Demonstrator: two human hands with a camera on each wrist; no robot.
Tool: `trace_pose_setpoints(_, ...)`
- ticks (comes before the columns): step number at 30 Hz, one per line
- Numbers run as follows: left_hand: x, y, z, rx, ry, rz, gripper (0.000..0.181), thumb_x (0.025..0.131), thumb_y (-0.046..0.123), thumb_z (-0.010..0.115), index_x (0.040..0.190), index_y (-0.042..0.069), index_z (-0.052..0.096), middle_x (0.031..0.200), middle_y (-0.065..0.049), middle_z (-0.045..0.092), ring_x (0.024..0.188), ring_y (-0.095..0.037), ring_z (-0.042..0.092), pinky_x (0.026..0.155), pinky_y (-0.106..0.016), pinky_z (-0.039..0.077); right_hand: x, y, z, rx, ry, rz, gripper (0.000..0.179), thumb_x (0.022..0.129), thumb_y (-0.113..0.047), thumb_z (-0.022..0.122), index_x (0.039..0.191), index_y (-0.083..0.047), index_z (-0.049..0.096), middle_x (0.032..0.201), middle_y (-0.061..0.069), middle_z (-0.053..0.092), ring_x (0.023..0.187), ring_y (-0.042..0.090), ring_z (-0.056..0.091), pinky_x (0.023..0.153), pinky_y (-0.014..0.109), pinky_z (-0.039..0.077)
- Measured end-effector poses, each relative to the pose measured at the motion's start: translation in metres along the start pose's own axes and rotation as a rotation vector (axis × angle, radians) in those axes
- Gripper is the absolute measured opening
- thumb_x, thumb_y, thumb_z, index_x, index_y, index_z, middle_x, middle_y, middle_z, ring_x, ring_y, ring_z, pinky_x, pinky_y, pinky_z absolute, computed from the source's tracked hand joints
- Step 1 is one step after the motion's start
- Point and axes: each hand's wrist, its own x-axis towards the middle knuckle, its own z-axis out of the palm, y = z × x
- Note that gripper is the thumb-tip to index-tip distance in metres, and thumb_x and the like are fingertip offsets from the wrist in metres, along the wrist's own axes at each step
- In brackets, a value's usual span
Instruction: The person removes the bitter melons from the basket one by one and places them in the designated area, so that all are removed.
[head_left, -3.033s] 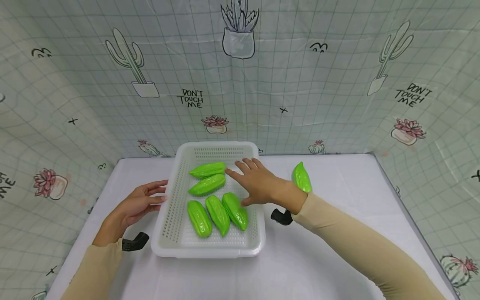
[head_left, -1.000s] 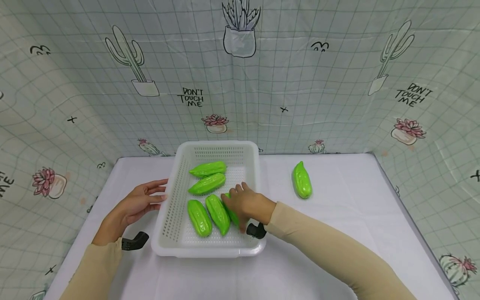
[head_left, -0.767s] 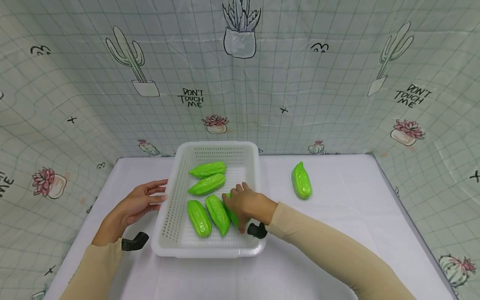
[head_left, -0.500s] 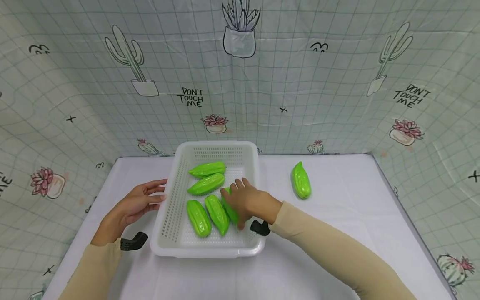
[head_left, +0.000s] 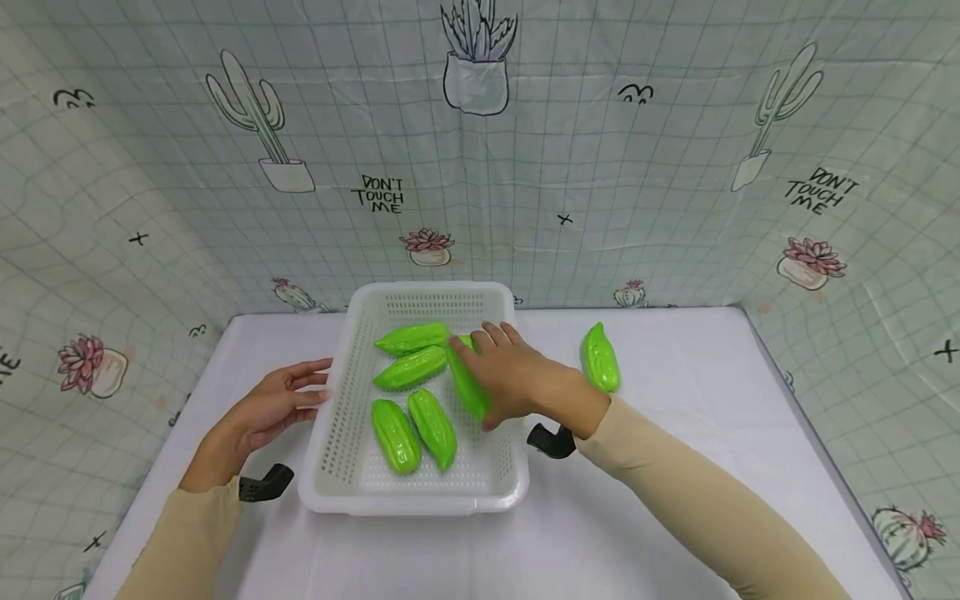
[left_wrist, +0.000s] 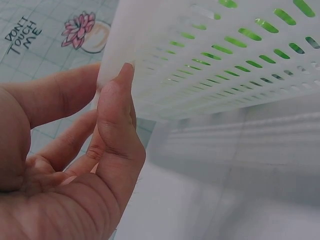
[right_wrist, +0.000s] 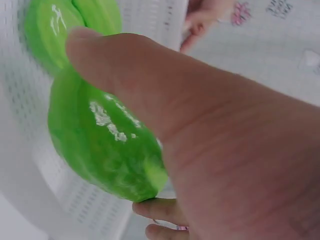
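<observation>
My right hand (head_left: 506,371) grips a glossy green bitter gourd (head_left: 467,382) over the right part of a white perforated basket (head_left: 416,504). In the right wrist view the thumb lies across this gourd (right_wrist: 100,135), with fingertips at its far end. Two gourds, one of them the upper gourd (head_left: 411,337), lie side by side at the basket's back left. Nearer the front lie a left gourd (head_left: 396,436) and a right gourd (head_left: 432,429). My left hand (head_left: 270,408) rests its extended fingertips against the basket's left rim, thumb lower than the fingers.
A single gourd (head_left: 600,358) lies on the white-covered table (head_left: 675,367) right of the basket, partly behind my right wrist. A printed grid cloth (head_left: 562,167) hangs behind and at both sides. Black wrist mounts (head_left: 266,483) stick out beneath both wrists.
My right hand has reached down to the rightmost gourd of the front group, taken hold of it and moved it back and right. My left hand stays at the rim.
</observation>
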Motion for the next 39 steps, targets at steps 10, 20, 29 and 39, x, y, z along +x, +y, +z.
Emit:
trace_pose_setpoints(10,-0.001,-0.001,0.000,-0.014,-0.001,0.003,0.076,0.105,0.005,0.065,0.166,-0.005,0.021,0.133,-0.001,0.058,0.102,-0.006,0.068,0.082,-0.026,0.059,-0.040,0.046,-0.011,0.108,0.165,0.040,0.124,0.077,-0.044,0.096,0.167,-0.001,0.022,0.165,0.028,0.033,0.155,0.049,0.026,0.128,0.060,0.018)
trace_pose_setpoints(20,-0.003,-0.002,-0.001,-0.034,-0.010,0.009,0.077,0.104,0.004,0.065,0.166,-0.005,0.020,0.128,0.004,0.061,0.102,-0.006,0.068,0.082,-0.026,0.059,-0.074,0.107,0.008,0.180,0.228,0.128,0.120,0.078,-0.035,0.095,0.165,0.002,0.022,0.159,0.033,0.035,0.151,0.054,0.029,0.123,0.068,0.020)
trace_pose_setpoints(29,-0.001,-0.002,0.000,-0.016,-0.002,-0.001,0.076,0.105,0.006,0.064,0.166,-0.004,0.020,0.144,-0.012,0.053,0.102,-0.005,0.068,0.082,-0.025,0.058,-0.103,0.163,0.035,0.227,0.185,0.253,0.124,0.078,-0.040,0.094,0.163,0.009,0.019,0.155,0.041,0.035,0.146,0.061,0.028,0.119,0.074,0.020)
trace_pose_setpoints(39,0.000,-0.001,0.000,-0.016,-0.005,-0.004,0.076,0.105,0.005,0.064,0.166,-0.004,0.019,0.145,-0.012,0.052,0.101,-0.005,0.068,0.083,-0.025,0.059,-0.116,0.200,0.064,0.240,0.115,0.314,0.121,0.080,-0.040,0.093,0.160,0.014,0.020,0.150,0.044,0.040,0.139,0.064,0.036,0.116,0.073,0.028)
